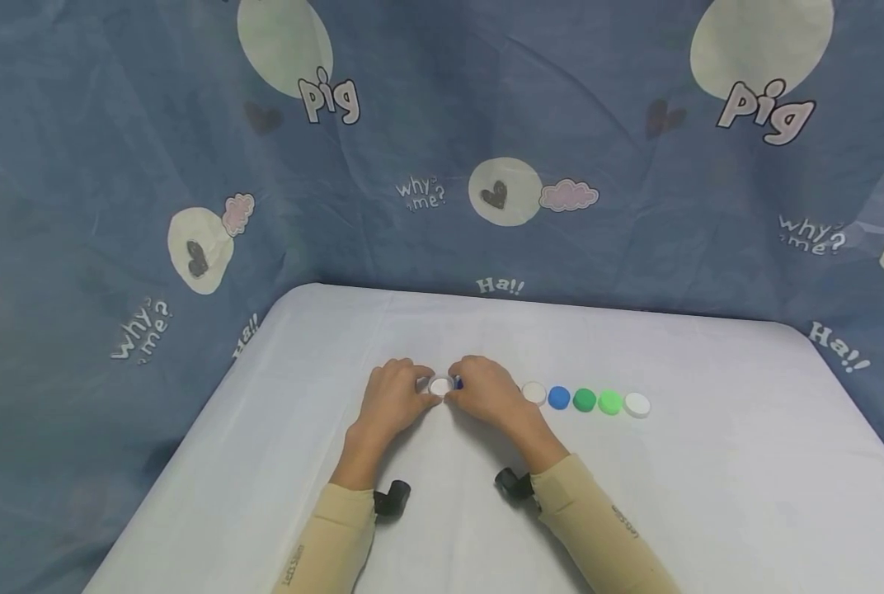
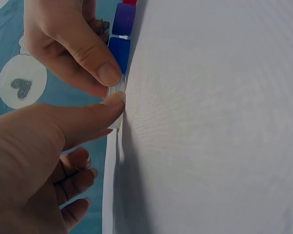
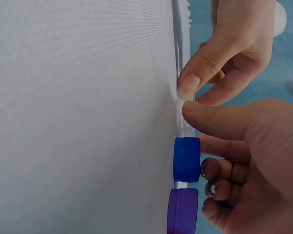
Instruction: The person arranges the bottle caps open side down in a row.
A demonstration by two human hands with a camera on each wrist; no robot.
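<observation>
A white bottle cap (image 1: 440, 386) lies flat on the table between both hands. My left hand (image 1: 393, 400) pinches its left side with thumb and forefinger; the other fingers are loosely bent in the left wrist view. From the opposite side my right hand (image 1: 488, 394) grips the same cap, its thumb close to the left thumb. Right beside the white cap stands a blue cap (image 3: 187, 160), close to the right hand's fingers. A purple cap (image 3: 182, 210) follows it, then a red cap (image 2: 129, 2), mostly cut off. In the head view the right hand largely hides these.
The row continues rightward past the right hand with a white cap (image 1: 534, 393), a blue cap (image 1: 559, 398), a dark green cap (image 1: 585, 400), a light green cap (image 1: 610, 402) and another white cap (image 1: 637, 405). A white cloth covers the table (image 1: 709, 495); a blue printed curtain (image 1: 427, 124) hangs behind.
</observation>
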